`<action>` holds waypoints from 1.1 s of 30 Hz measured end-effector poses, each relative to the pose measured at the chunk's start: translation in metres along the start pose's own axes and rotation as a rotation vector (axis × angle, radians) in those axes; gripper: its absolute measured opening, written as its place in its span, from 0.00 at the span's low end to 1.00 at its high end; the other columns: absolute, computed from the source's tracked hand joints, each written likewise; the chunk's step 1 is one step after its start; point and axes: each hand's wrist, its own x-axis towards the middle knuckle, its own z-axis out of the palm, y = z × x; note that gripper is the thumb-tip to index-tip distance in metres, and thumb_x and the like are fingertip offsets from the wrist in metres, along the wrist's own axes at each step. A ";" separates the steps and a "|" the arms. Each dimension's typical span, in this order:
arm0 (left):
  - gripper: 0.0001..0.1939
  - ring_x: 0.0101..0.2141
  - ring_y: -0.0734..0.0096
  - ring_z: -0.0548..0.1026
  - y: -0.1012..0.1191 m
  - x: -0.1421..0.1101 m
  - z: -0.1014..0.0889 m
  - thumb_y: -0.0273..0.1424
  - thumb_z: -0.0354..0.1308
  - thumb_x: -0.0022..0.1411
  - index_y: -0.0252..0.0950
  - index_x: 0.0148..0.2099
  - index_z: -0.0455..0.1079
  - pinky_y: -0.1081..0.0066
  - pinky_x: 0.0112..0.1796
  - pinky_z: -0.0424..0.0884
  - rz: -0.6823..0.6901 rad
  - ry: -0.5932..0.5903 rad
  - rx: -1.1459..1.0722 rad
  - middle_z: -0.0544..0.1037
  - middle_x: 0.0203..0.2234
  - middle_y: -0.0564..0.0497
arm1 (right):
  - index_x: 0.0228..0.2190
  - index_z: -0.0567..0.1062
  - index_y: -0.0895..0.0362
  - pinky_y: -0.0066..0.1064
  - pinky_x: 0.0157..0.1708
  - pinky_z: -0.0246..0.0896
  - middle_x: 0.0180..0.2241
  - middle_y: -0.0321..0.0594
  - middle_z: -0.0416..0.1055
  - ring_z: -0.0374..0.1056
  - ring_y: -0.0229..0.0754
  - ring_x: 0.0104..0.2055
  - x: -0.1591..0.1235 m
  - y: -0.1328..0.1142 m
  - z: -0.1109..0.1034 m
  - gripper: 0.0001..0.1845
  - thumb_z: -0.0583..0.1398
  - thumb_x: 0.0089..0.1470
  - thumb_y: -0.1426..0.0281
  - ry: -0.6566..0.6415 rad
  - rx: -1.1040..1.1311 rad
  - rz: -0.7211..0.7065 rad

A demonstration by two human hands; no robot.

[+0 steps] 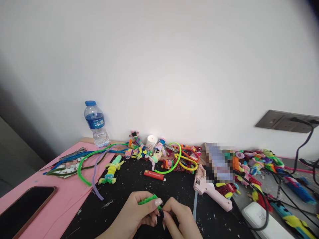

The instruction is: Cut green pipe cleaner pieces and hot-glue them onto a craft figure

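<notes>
My left hand [136,212] is closed around a coiled green pipe cleaner [147,199] above the black mat. At its right end a small black piece [161,212] sticks out, pinched by the fingertips of my right hand [179,215]. The fingers of both hands nearly meet there and hide part of the work. Beyond my left hand lies a yellow and green pipe-cleaner figure [112,170]. A red lighter [154,175] rests past my hands, and a pink glue gun [211,191] with a clear glue stick is to the right.
A water bottle [96,124] stands at the back left near loose pipe cleaners [83,166]. A phone [30,207] lies on the pink sheet [74,202]. Several figures surround a small white cup [151,142]. Dark cables and a white power strip [264,222] occupy the right side.
</notes>
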 end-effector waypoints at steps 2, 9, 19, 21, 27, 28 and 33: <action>0.16 0.16 0.80 0.66 0.000 0.000 0.000 0.38 0.64 0.48 0.29 0.22 0.68 0.79 0.21 0.65 0.015 0.007 0.025 0.71 0.14 0.53 | 0.23 0.62 0.56 0.22 0.22 0.51 0.20 0.33 0.63 0.59 0.33 0.21 0.000 0.000 0.000 0.10 0.50 0.55 0.71 -0.014 0.018 0.011; 0.16 0.16 0.78 0.67 0.002 -0.001 -0.004 0.37 0.61 0.52 0.29 0.22 0.66 0.78 0.21 0.65 0.117 0.021 0.189 0.70 0.14 0.53 | 0.21 0.61 0.56 0.23 0.20 0.48 0.16 0.30 0.58 0.56 0.33 0.19 0.002 -0.002 -0.001 0.12 0.51 0.55 0.68 0.006 0.059 0.095; 0.13 0.12 0.78 0.64 0.000 -0.006 -0.005 0.34 0.60 0.48 0.32 0.20 0.62 0.80 0.14 0.57 0.003 -0.163 0.466 0.68 0.11 0.56 | 0.20 0.60 0.56 0.24 0.25 0.49 0.20 0.31 0.57 0.56 0.34 0.24 -0.003 0.003 -0.002 0.15 0.49 0.57 0.67 0.000 -0.062 0.111; 0.11 0.13 0.78 0.65 0.000 -0.007 -0.005 0.32 0.59 0.48 0.32 0.20 0.63 0.80 0.14 0.57 -0.042 -0.207 0.527 0.68 0.11 0.56 | 0.20 0.60 0.56 0.23 0.24 0.49 0.19 0.31 0.57 0.56 0.34 0.23 -0.002 0.000 -0.003 0.14 0.50 0.56 0.68 -0.042 -0.047 0.039; 0.11 0.13 0.78 0.67 -0.001 -0.005 -0.003 0.33 0.62 0.45 0.30 0.22 0.67 0.79 0.15 0.61 -0.067 -0.192 0.394 0.71 0.12 0.53 | 0.19 0.59 0.56 0.23 0.22 0.47 0.18 0.30 0.56 0.54 0.33 0.22 0.002 -0.003 -0.003 0.14 0.50 0.56 0.68 0.008 0.052 0.048; 0.12 0.13 0.78 0.68 0.001 -0.003 -0.003 0.35 0.62 0.46 0.29 0.27 0.69 0.79 0.17 0.63 -0.053 -0.159 0.315 0.73 0.15 0.52 | 0.20 0.59 0.56 0.24 0.21 0.46 0.18 0.30 0.54 0.52 0.33 0.21 0.002 -0.001 -0.003 0.15 0.49 0.57 0.66 0.062 0.090 0.105; 0.24 0.17 0.77 0.72 0.010 0.004 -0.005 0.37 0.64 0.46 0.33 0.44 0.64 0.78 0.20 0.67 0.032 0.078 0.152 0.76 0.24 0.52 | 0.20 0.57 0.55 0.24 0.20 0.44 0.17 0.29 0.53 0.50 0.33 0.20 0.004 0.005 -0.003 0.19 0.47 0.59 0.58 0.215 0.272 0.274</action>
